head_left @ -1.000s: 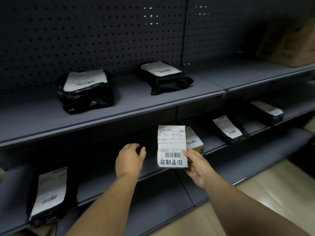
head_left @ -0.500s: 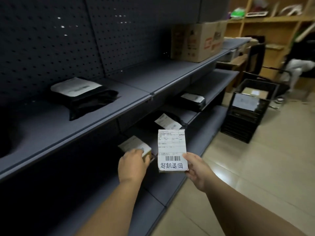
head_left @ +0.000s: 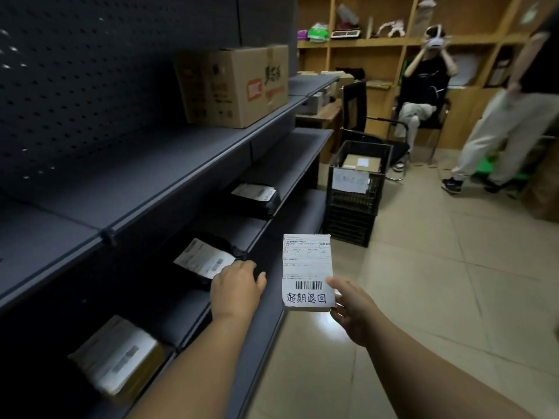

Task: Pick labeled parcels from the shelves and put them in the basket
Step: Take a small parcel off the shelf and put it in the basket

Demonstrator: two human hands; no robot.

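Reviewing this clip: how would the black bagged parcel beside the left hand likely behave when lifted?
The black bagged parcel looks soft: its plastic is wrinkled, so it would probably sag. The glossy film may be slippery. The left hand reaches toward it.

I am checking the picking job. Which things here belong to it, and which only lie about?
Belong: label slip in right hand; left hand reaching at black parcel; second black parcel; brown parcel; basket.
Lying about: cardboard box; chair.
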